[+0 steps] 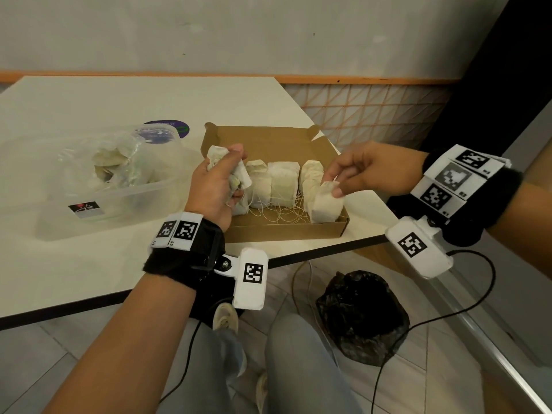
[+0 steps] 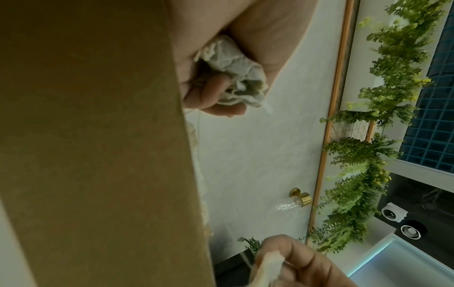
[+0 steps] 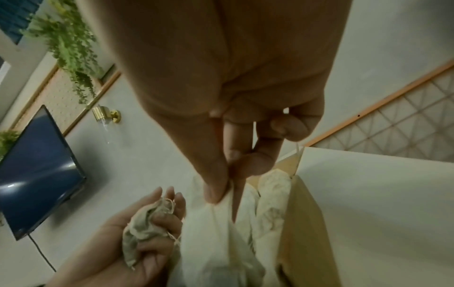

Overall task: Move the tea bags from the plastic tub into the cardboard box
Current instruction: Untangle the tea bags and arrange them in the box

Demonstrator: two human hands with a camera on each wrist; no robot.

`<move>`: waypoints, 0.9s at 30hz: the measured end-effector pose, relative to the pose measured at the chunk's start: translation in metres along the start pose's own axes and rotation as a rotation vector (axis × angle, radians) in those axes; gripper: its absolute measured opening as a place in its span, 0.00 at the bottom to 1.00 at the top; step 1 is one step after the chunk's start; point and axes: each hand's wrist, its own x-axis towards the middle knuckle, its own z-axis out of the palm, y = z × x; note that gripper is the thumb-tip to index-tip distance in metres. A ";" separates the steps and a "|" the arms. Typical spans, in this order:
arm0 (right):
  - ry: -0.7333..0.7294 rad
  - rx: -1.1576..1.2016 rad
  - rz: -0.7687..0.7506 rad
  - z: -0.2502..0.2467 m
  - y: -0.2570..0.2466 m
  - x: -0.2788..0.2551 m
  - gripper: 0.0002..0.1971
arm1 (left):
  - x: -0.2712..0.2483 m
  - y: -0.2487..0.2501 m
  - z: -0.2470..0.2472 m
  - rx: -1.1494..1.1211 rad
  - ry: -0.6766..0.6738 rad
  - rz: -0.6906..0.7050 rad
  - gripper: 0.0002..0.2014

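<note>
So the left hand (image 1: 215, 186) has its fingers curled tight around a crumpled bunch of off-white paper tea bags (image 1: 219, 158), sitting over the 9 o'clock end of the shallow brown cardboard box (image 1: 286, 231); the right hand (image 1: 363, 171) pinches one flat off-white tea bag (image 1: 325, 201) between thumb and fingertips at the box's 3 o'clock end, its bottom edge down inside. A row of tea bags (image 1: 283, 183) stands upright in the box between the hands, strings trailing toward 6 o'clock; the clear plastic tub (image 1: 128, 189), at 9 o'clock from the box on the white table (image 1: 89, 264), has more bags in it.
</note>
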 end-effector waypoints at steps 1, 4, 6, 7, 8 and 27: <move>-0.020 -0.037 0.006 0.003 0.001 0.001 0.09 | 0.000 0.000 0.000 -0.001 0.002 -0.001 0.02; -0.043 -0.217 0.029 0.012 0.006 0.009 0.08 | -0.001 0.000 0.000 -0.005 0.007 -0.005 0.02; -0.006 -0.361 0.024 0.018 0.006 0.012 0.09 | -0.001 0.001 0.000 -0.003 0.008 -0.005 0.02; 0.019 -0.419 0.013 0.020 0.006 0.013 0.09 | -0.001 0.001 0.001 0.000 0.009 -0.006 0.03; 0.036 -0.458 0.001 0.022 0.006 0.014 0.10 | -0.001 0.001 0.001 0.002 0.010 -0.007 0.04; -0.137 -0.734 -0.065 0.025 -0.013 0.011 0.15 | 0.002 -0.001 -0.002 -0.027 -0.024 -0.015 0.01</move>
